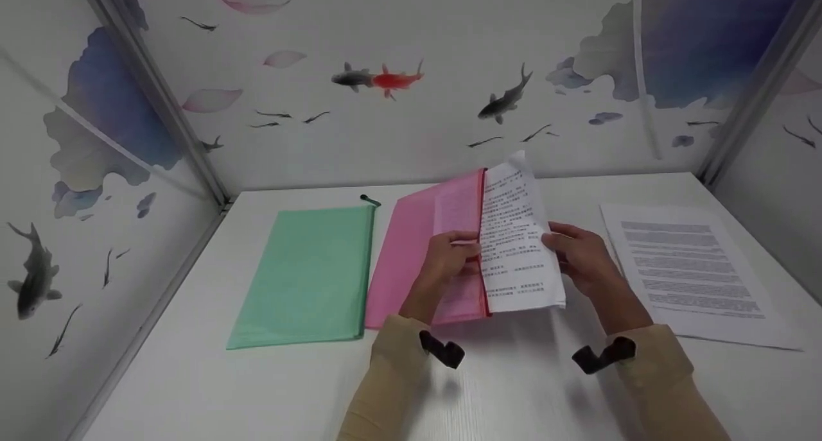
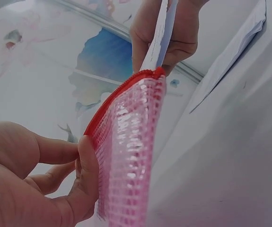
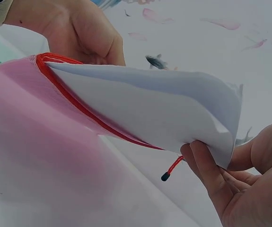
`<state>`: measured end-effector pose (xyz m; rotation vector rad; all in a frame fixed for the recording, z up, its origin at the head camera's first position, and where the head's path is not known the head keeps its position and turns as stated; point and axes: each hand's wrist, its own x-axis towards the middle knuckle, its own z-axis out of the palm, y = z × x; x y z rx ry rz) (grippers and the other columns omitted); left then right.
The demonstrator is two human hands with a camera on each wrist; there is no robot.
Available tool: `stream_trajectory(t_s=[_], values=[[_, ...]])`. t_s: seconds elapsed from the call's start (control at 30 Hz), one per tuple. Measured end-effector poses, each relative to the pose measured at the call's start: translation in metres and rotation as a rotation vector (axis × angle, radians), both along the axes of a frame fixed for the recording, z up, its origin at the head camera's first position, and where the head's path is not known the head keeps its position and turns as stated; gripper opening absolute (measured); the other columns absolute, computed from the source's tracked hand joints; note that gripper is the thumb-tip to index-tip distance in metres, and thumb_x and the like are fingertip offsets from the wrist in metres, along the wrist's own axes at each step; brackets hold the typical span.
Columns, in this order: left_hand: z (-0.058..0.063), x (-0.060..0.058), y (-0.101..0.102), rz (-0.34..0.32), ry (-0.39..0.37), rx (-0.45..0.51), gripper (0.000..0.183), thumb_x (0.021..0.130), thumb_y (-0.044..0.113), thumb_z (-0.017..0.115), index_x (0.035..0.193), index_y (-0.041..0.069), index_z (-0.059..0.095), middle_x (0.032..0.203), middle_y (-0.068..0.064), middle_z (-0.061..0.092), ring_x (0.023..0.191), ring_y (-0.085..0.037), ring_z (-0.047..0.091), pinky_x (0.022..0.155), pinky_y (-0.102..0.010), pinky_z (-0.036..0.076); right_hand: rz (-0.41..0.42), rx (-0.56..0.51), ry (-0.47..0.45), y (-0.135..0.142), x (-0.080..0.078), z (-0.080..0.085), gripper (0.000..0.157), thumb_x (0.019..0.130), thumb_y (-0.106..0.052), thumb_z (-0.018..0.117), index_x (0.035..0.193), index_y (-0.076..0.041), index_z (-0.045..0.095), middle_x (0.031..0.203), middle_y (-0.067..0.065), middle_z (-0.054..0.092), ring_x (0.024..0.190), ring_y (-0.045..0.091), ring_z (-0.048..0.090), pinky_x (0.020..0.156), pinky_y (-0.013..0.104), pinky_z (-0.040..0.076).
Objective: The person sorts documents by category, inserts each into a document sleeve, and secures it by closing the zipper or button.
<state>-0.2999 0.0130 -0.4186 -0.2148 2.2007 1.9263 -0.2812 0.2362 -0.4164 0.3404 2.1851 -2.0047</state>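
A pink mesh zip file bag (image 1: 401, 248) is raised off the table at its mouth, which faces right and is edged by a red zipper (image 2: 108, 100). My left hand (image 1: 444, 256) pinches that edge near its middle, thumb on one side and fingers on the other. Printed sheets (image 1: 514, 255) stick partly out of the mouth; the rest of them shows faintly through the pink mesh. My right hand (image 1: 583, 255) grips their outer edge between thumb and fingers. In the right wrist view the sheets bow slightly, and a red zipper pull (image 3: 172, 169) with a dark tip dangles below.
A green zip file bag (image 1: 302, 277) lies flat on the white table (image 1: 257, 389) at the left, its dark pull at the top corner. On the right lies a stack of printed paper (image 1: 693, 274). Patterned panels (image 1: 411, 133) enclose the table at the back and sides.
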Motion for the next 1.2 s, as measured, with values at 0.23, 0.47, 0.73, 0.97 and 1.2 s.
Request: stream_trajectory(t_s=[0.23, 0.47, 0.73, 0.97, 1.2], values=[[-0.001, 0.001, 0.000, -0.010, 0.017, 0.020, 0.026, 0.094, 0.011, 0.067, 0.119, 0.009, 0.070, 0.096, -0.008, 0.075, 0.074, -0.017, 0.069, 0.060, -0.023, 0.056, 0.012, 0.006, 0.021, -0.004, 0.000, -0.002, 0.062, 0.102, -0.028, 0.057, 0.157, -0.010, 0.032, 0.115, -0.003, 0.065, 0.094, 0.007, 0.066, 0.080, 0.023, 0.054], [0.000, 0.001, 0.000, -0.008, 0.012, 0.014, 0.026, 0.094, 0.011, 0.067, 0.119, 0.010, 0.070, 0.097, -0.008, 0.074, 0.074, -0.018, 0.069, 0.061, -0.023, 0.057, 0.014, 0.029, 0.021, -0.009, -0.001, -0.002, 0.060, 0.103, -0.028, 0.055, 0.156, -0.010, 0.034, 0.124, 0.005, 0.064, 0.096, 0.009, 0.066, 0.081, 0.023, 0.054], [0.001, 0.001, 0.001, -0.021, 0.001, 0.026, 0.026, 0.094, 0.010, 0.067, 0.119, 0.010, 0.071, 0.096, -0.008, 0.074, 0.074, -0.016, 0.069, 0.062, -0.024, 0.057, 0.032, 0.047, 0.016, -0.013, -0.004, -0.004, 0.058, 0.103, -0.027, 0.055, 0.155, -0.010, 0.036, 0.131, 0.010, 0.061, 0.099, 0.013, 0.067, 0.083, 0.024, 0.055], [0.001, 0.003, 0.000, -0.035, 0.007, 0.057, 0.025, 0.094, 0.009, 0.067, 0.119, 0.009, 0.071, 0.095, -0.008, 0.074, 0.074, -0.017, 0.070, 0.063, -0.025, 0.059, 0.035, 0.036, 0.015, -0.018, -0.005, -0.003, 0.059, 0.103, -0.027, 0.055, 0.155, -0.009, 0.034, 0.138, 0.014, 0.057, 0.101, 0.015, 0.066, 0.084, 0.024, 0.056], [0.000, 0.003, 0.002, -0.025, 0.017, 0.067, 0.023, 0.093, 0.010, 0.068, 0.116, 0.010, 0.072, 0.096, -0.007, 0.074, 0.072, -0.017, 0.069, 0.063, -0.025, 0.059, 0.030, 0.023, -0.005, -0.025, -0.007, -0.003, 0.057, 0.103, -0.026, 0.055, 0.154, -0.010, 0.037, 0.139, 0.014, 0.057, 0.104, 0.018, 0.066, 0.084, 0.025, 0.056]])
